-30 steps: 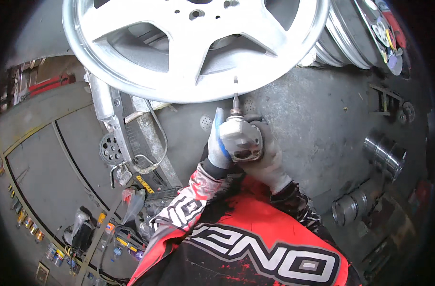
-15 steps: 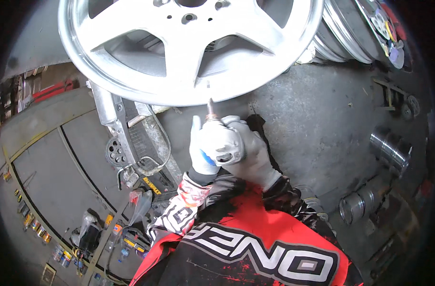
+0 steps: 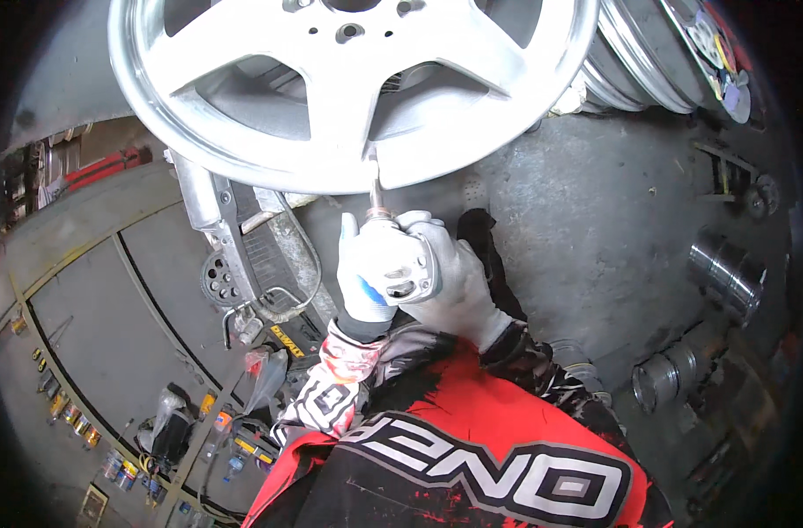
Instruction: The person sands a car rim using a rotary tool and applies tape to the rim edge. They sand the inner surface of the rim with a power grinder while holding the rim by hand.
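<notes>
Person's left hand (image 3: 359, 277) and right hand (image 3: 458, 290), both in pale gloves, sit at centre of frame, grasping one handheld power tool (image 3: 406, 264) together. Left hand wraps its left side, thumb pointing up; blue patch on that glove. Right hand covers the right side, fingers curled over near the front end. Grip looks firm on both; tool body washed out by glare, partly hidden by the gloves.

Tool's slim metal bit (image 3: 375, 187) points to top of frame, overlapping the lower rim of a large silver-white spoked wheel (image 3: 338, 97). Contact between tip and rim: cannot tell, too bright. Wheel fills top centre, cut off by the upper edge, bolt holes visible around the hub.

Left of the hands: metal stand (image 3: 203, 202) below the wheel's left edge, perforated round disc (image 3: 216, 278) next to it, thin looped hose (image 3: 311, 255) nearby. Red object (image 3: 111, 167) upper left. Row of small containers (image 3: 76, 418) lower left, beside a yellowish floor frame (image 3: 45, 268).

Upper right: more wheels (image 3: 639, 57) standing close together. Right side: shiny metal drum shape (image 3: 727, 277), another cylinder (image 3: 656, 383) below it, both on grey floor (image 3: 586, 220). Red-and-black jersey (image 3: 480, 396) fills bottom centre.
</notes>
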The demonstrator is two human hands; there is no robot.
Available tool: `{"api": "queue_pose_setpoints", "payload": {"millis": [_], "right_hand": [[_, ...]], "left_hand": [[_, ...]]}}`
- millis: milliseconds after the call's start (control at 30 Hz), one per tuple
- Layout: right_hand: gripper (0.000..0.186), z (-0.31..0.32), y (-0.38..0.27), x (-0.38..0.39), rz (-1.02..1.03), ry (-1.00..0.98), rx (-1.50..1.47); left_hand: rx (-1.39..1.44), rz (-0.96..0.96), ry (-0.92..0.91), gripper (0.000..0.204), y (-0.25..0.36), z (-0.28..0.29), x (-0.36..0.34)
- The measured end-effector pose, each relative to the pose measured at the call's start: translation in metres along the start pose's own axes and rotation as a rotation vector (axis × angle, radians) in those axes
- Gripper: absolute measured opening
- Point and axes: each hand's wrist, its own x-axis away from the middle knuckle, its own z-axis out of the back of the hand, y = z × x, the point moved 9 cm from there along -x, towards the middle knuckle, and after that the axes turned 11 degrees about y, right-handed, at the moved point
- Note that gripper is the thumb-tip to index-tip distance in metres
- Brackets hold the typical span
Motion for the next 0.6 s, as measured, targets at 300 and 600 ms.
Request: {"api": "queue_pose_setpoints", "payload": {"millis": [300,600], "right_hand": [[0.061,0.022,0.018,0.002,-0.090,0.120,-0.097],[0.062,-0.006,-0.006,0.004,-0.057,0.026,-0.024]], "left_hand": [[0.090,0.172,-0.110,0.053,-0.028,-0.004,-0.018],[-0.047,-0.036,0.123,0.040,0.009,-0.004,0.016]]}}
